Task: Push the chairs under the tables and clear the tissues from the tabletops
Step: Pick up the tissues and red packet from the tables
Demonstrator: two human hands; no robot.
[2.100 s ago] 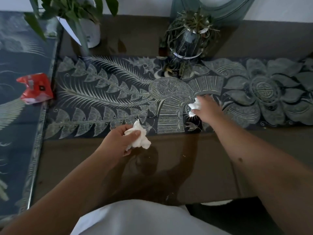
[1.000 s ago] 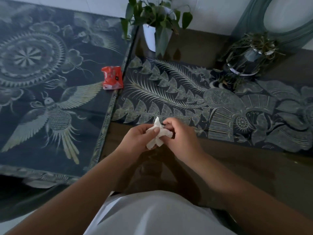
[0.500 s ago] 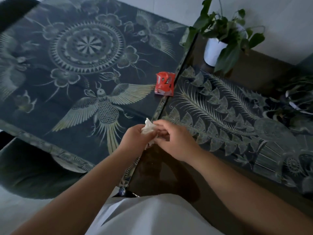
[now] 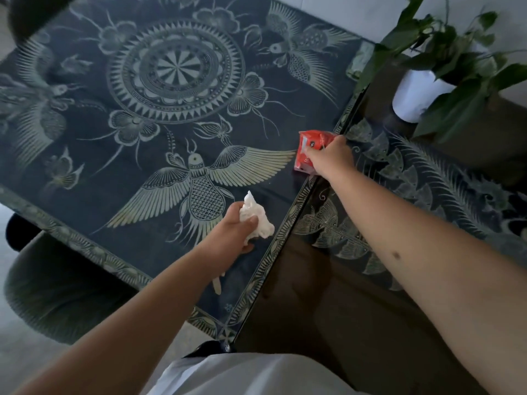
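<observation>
My left hand (image 4: 232, 232) grips a wad of crumpled white tissues (image 4: 255, 218) just above the near right part of the dark patterned table (image 4: 85, 172). My right hand (image 4: 332, 158) reaches forward and closes its fingers on a red tissue packet (image 4: 306, 151) lying at that table's right edge, beside the seam with the second table (image 4: 328, 295). A dark green chair (image 4: 57, 292) stands at the lower left, its seat partly tucked below the patterned table's front edge.
A leafy plant in a white pot (image 4: 416, 98) stands at the back of the right-hand table, whose patterned runner (image 4: 427, 189) lies across it. Another dark chair back (image 4: 31, 12) shows at the top left corner. Pale floor (image 4: 17, 360) lies at the lower left.
Both hands were together at the tissue wad. Now my right hand has let go and reached forward to the red packet, while my left keeps the wad. My view swung further left.
</observation>
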